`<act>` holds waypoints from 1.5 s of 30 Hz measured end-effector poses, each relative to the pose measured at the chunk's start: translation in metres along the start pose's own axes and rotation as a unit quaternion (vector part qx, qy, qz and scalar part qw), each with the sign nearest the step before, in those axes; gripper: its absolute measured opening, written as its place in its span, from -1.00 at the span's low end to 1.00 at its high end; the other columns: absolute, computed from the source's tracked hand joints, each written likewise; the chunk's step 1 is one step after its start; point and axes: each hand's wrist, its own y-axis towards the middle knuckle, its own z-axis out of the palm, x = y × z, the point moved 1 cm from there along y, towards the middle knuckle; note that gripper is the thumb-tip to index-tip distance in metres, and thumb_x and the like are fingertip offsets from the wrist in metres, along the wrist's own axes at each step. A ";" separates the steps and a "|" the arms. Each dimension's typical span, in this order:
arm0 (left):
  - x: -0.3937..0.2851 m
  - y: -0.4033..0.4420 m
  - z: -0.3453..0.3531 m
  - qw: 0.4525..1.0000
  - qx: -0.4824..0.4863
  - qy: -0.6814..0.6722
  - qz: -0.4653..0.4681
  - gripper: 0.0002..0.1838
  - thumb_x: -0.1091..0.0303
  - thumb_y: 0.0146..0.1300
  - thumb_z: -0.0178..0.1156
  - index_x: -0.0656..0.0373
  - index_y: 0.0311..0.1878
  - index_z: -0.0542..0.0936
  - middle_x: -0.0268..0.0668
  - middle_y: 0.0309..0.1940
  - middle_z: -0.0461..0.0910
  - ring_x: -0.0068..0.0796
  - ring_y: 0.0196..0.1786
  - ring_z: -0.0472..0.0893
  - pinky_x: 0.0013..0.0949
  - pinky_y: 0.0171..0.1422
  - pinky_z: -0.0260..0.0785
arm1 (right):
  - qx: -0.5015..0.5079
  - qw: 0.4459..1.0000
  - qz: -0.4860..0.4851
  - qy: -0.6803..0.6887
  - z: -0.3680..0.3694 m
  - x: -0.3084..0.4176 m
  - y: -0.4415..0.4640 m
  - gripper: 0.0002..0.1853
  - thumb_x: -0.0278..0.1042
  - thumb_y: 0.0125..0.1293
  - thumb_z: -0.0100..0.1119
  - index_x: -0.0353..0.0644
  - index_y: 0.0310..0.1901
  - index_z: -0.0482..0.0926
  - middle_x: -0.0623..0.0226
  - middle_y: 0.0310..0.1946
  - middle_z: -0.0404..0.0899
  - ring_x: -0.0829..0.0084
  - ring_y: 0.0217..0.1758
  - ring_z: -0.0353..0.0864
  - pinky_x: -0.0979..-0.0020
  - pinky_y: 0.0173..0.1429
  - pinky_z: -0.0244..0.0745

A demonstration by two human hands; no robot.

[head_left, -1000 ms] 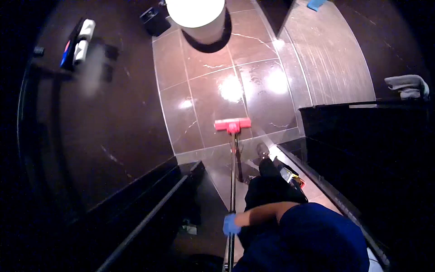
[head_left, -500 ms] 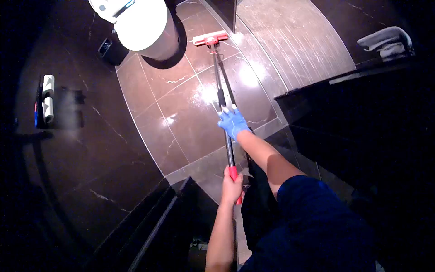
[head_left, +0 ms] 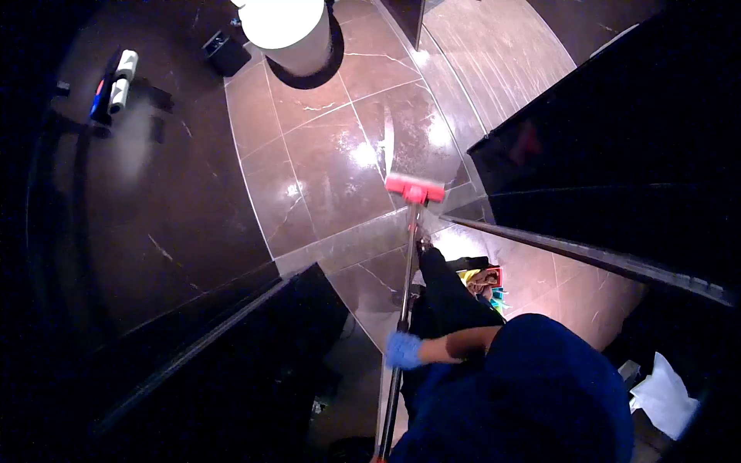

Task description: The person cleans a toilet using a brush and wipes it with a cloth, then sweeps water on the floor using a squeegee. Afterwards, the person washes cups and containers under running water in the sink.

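My right hand (head_left: 404, 350), in a blue glove, is wrapped round the dark pole (head_left: 406, 289) at the bottom centre. At the pole's far end a red mop head (head_left: 415, 187) rests on the brown tiled floor (head_left: 328, 189), near the pale threshold strip. Wet-looking shine and a light streak show on the tiles beyond it. The pole's lower end runs out of the bottom of the view, where a bit of red shows. My left hand is not in view.
A white toilet (head_left: 297, 38) stands at the top, with a black bin (head_left: 225, 53) beside it. Two paper rolls (head_left: 122, 82) hang on the left wall. Dark door panels flank the doorway. A basket of cloths (head_left: 485, 284) sits right of my leg.
The mop head has come back from beside the toilet towards me. My gloved hand has drawn back with the pole, and my bare left hand has dropped out of view.
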 end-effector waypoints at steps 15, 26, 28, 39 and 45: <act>-0.196 0.082 0.079 0.989 0.037 0.076 0.120 -0.41 0.35 0.01 0.14 0.15 0.15 0.21 -0.32 -0.61 0.39 -0.55 -0.66 0.37 -0.48 -0.58 0.26 | -0.031 0.912 0.248 -0.325 -0.157 -0.171 0.053 -0.89 -0.39 -0.02 -0.03 -0.01 -0.57 0.51 0.37 -0.54 0.45 0.32 -0.35 0.45 0.26 -0.26 0.28; -0.166 0.060 0.070 0.948 0.076 0.264 0.163 -0.31 0.24 0.06 0.12 -0.04 0.24 0.04 -0.15 -0.58 0.45 -0.44 -0.69 0.47 -0.39 -0.61 0.33 | -0.118 0.946 0.234 -0.191 -0.124 -0.089 -0.030 -0.86 -0.37 -0.04 -0.05 0.08 -0.39 0.45 0.39 -0.26 0.40 0.34 0.15 0.21 0.03 0.24 -0.11; -0.156 0.026 0.046 0.955 0.101 0.272 0.058 -0.28 0.19 0.03 0.16 -0.02 0.25 0.06 -0.12 -0.50 0.48 -0.43 -0.59 0.51 -0.42 -0.52 0.35 | -0.105 0.963 0.206 -0.137 -0.118 -0.056 -0.038 -0.84 -0.40 -0.07 -0.05 0.07 -0.40 0.45 0.41 -0.27 0.40 0.34 0.13 0.22 0.01 0.25 -0.14; -0.222 -0.026 -0.021 0.711 -0.163 -0.389 0.562 -0.76 0.14 0.07 0.08 0.11 -0.39 0.35 -0.19 -0.37 0.48 -0.24 -0.16 0.47 -0.17 0.11 0.19 | -0.044 0.982 0.173 -0.068 -0.190 -0.111 0.034 -0.86 -0.32 -0.16 0.15 0.09 -0.46 0.50 0.28 -0.45 0.51 0.19 -0.33 0.48 0.25 -0.19 0.33; -0.303 -0.061 -0.070 0.700 -0.146 -0.334 0.614 -0.79 0.36 0.07 -0.03 0.04 -0.62 0.19 -0.43 -0.77 0.19 -0.57 -0.65 0.22 -0.36 -0.20 0.19 | -0.133 0.978 0.153 -0.039 -0.194 -0.087 0.093 -0.81 -0.34 -0.25 0.23 -0.01 -0.50 0.46 0.27 -0.49 0.44 0.21 -0.31 0.43 0.26 -0.22 0.30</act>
